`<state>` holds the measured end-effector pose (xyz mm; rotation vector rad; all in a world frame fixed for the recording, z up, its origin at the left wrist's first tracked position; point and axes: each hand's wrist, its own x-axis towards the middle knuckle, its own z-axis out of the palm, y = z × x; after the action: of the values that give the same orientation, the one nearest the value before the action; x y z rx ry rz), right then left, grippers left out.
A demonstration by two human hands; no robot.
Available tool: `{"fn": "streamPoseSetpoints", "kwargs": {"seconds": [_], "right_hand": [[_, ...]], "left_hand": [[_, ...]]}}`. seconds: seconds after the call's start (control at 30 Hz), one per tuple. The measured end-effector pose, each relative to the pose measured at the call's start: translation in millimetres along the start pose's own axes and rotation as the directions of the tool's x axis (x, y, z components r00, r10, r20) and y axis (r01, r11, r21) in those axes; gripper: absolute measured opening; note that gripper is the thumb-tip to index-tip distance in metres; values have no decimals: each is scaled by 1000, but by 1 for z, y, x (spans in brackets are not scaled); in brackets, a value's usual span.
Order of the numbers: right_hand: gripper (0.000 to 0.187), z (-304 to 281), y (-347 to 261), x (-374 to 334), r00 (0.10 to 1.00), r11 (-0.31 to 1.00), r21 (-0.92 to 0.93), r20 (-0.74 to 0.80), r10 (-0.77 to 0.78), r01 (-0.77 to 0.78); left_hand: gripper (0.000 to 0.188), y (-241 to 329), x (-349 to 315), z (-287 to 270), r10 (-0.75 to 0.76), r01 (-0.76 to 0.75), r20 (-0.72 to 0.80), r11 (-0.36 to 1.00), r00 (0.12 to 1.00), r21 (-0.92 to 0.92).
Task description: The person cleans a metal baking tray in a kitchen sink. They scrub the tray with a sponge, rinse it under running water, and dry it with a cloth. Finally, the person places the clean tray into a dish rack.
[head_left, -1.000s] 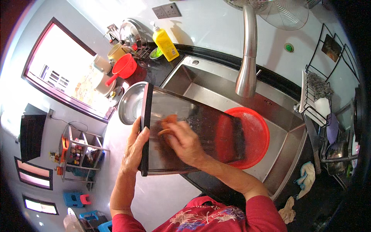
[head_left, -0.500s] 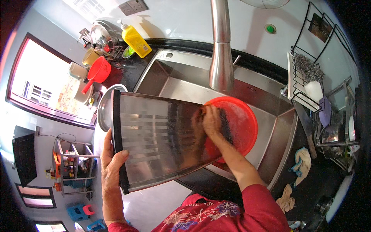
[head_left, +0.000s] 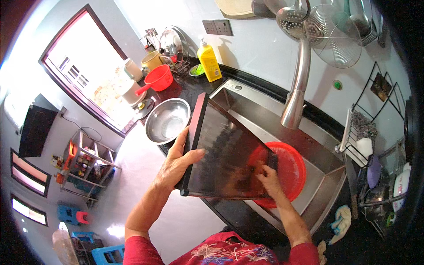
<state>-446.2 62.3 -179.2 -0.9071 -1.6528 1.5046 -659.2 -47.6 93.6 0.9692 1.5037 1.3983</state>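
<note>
A flat, shiny metal panel (head_left: 225, 148) with black edge strips is tilted over the front of the sink. My left hand (head_left: 172, 168) grips its left edge, thumb on the face and fingers behind. On the panel's lower right part lies my right hand (head_left: 268, 180), its fingers bent together against the surface. Whatever they hold, if anything, I cannot make out. Beneath the panel's right end a red basin (head_left: 295, 170) with cloudy water stands in the steel sink (head_left: 324, 170). The panel hides the basin's left side.
The faucet (head_left: 296, 95) hangs above the sink. Left of it are a steel bowl (head_left: 154, 128), a red dipper (head_left: 159, 78) and a yellow pump bottle (head_left: 208, 62). A wire rack (head_left: 355, 150) with a scourer is at right, near a glove (head_left: 341, 224). Strainers (head_left: 331, 33) hang on the wall.
My view has swung left, bringing more of the steel bowl and the wall strainers into sight. The panel is tilted more steeply, and my right hand has moved lower on its face.
</note>
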Motion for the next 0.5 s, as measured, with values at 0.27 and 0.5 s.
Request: {"fn": "streamPoseSetpoints", "kwargs": {"seconds": [0.27, 0.5], "right_hand": [[26, 89, -184, 1, 849, 847, 61, -14, -528, 527], [13, 73, -83, 57, 872, 881, -441, -347, -344, 172]], "left_hand": [[65, -3, -14, 19, 91, -86, 55, 994, 994, -72], [67, -5, -31, 19, 79, -79, -19, 997, 997, 11]]}}
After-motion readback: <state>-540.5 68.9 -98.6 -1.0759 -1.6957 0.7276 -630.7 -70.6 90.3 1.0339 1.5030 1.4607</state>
